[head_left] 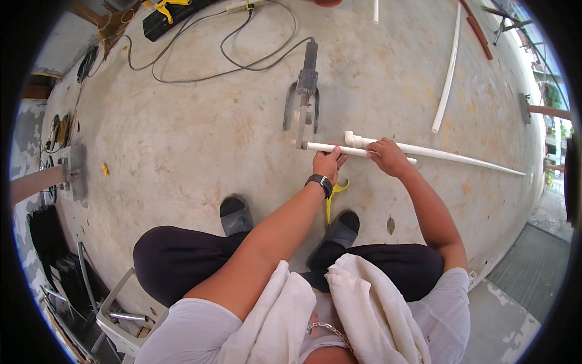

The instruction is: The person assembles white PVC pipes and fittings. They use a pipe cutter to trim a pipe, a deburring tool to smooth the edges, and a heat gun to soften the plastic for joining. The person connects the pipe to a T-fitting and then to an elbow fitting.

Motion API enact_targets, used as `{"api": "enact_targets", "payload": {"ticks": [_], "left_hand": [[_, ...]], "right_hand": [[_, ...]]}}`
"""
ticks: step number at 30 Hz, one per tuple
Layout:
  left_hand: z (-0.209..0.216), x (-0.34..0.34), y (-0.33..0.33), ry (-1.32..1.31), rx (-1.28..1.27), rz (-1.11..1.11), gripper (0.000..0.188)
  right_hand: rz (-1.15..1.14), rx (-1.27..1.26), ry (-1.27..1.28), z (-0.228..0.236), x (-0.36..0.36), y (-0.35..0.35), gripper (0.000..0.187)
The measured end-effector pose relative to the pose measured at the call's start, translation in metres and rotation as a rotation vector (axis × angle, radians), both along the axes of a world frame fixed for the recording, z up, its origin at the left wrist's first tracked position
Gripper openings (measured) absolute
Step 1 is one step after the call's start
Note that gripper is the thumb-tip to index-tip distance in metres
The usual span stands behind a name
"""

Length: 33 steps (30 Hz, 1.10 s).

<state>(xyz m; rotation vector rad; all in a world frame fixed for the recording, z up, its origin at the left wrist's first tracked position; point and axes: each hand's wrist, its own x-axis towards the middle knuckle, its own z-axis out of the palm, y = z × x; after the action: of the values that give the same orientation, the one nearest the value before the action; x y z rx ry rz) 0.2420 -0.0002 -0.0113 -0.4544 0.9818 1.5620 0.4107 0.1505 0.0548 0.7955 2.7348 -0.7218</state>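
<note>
Both hands hold a short white plastic pipe (357,151) level above the concrete floor. My left hand (328,164), with a dark watch on its wrist, grips it near the left end. My right hand (389,158) closes around it farther right, fingers over the top. The pipe's left end meets the dark die at the near end of a pipe welding iron (307,82), which rests on a forked stand; how far it is seated I cannot tell. Just beyond lies a longer white pipe (448,156) with an elbow fitting (350,139) on its left end.
A yellow-handled tool (332,200) lies between my sandalled feet. The iron's black cord (242,65) loops toward a power strip (245,6) at the back. Another white pipe (447,79) lies at far right. Posts stand left (37,185) and right (548,111). A plastic chair (115,318) is behind left.
</note>
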Motion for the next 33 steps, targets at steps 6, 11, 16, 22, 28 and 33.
{"api": "enact_targets", "payload": {"ticks": [6,11,16,22,28,33], "left_hand": [[-0.001,0.003,0.004,0.09,-0.052,-0.004,0.026],[0.0,0.002,0.002,0.11,-0.113,-0.015,0.035],[0.0,-0.009,-0.003,0.116,-0.111,-0.118,0.04],[-0.005,-0.009,-0.009,0.005,-0.015,-0.012,0.04],[-0.014,-0.004,-0.014,0.06,0.035,-0.021,0.037],[-0.014,-0.007,-0.018,0.158,-0.041,-0.046,0.033]], "right_hand": [[-0.07,0.073,0.101,0.004,-0.011,-0.021,0.045],[-0.126,0.108,0.097,-0.009,-0.016,-0.03,0.037],[-0.047,0.112,0.135,-0.013,-0.019,-0.028,0.029],[0.055,0.028,0.043,-0.013,-0.015,-0.023,0.027],[0.097,-0.011,0.086,-0.02,-0.007,-0.02,0.031],[-0.106,-0.163,0.013,0.006,-0.02,-0.03,0.042]]}}
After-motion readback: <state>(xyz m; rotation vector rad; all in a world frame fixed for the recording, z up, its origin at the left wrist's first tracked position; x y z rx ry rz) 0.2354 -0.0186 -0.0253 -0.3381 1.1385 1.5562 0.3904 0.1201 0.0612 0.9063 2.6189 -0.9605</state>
